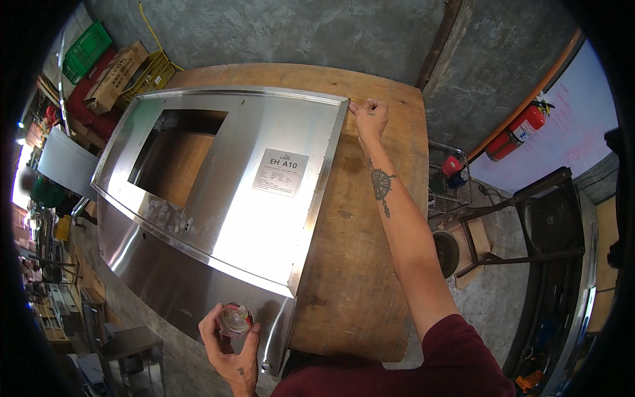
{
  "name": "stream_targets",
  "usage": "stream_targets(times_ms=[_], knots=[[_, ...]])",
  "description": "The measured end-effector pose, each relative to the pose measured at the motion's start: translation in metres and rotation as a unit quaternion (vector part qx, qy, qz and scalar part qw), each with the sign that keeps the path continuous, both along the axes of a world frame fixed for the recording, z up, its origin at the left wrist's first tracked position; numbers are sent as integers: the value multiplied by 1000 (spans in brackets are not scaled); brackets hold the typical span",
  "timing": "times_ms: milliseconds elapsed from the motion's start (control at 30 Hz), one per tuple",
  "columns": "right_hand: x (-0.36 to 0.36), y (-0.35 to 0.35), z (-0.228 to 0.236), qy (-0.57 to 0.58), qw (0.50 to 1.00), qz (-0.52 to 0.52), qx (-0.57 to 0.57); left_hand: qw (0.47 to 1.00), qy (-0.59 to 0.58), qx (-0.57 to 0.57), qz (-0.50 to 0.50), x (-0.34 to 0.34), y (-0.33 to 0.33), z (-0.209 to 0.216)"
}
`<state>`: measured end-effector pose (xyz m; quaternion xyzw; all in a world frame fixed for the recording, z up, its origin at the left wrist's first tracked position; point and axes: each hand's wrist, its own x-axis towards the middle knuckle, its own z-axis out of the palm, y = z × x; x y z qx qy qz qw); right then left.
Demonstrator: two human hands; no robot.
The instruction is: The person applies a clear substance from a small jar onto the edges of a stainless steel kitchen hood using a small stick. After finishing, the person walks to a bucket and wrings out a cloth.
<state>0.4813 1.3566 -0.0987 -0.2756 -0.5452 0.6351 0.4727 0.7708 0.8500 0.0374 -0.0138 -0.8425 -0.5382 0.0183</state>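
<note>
A large stainless-steel housing (228, 165) with a rectangular cut-out lies on a wooden table. A printed grey label (280, 173) is stuck on its face. At its near side, my left hand (233, 360) holds a small round container (235, 319) with a clear, shiny top and a red edge, gripped between thumb and fingers. My right arm stretches to the far right corner of the housing. There my right hand (372, 118) is closed, its fingertips against the metal rim; whatever they pinch, if anything, is too small to make out.
The wooden table (360, 264) extends right of the housing. A dark chair (529, 218) and a wire rack (450, 175) stand to the right, below a red fire extinguisher (519, 132). Crates and a cardboard box (118, 76) are piled at far left. A metal stand (132, 347) is lower left.
</note>
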Motion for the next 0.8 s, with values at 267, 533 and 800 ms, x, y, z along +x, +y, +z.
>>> stream_targets(times_ms=[267, 533, 800], knots=[[4, -6, 8, -11, 1000, 2, -2, 1000, -6, 12, 1, 2, 0, 1], [5, 2, 9, -28, 999, 18, 2, 1000, 1, 5, -2, 2, 5, 3], [12, 26, 12, -45, 987, -73, 134, 999, 17, 3, -39, -8, 13, -4]])
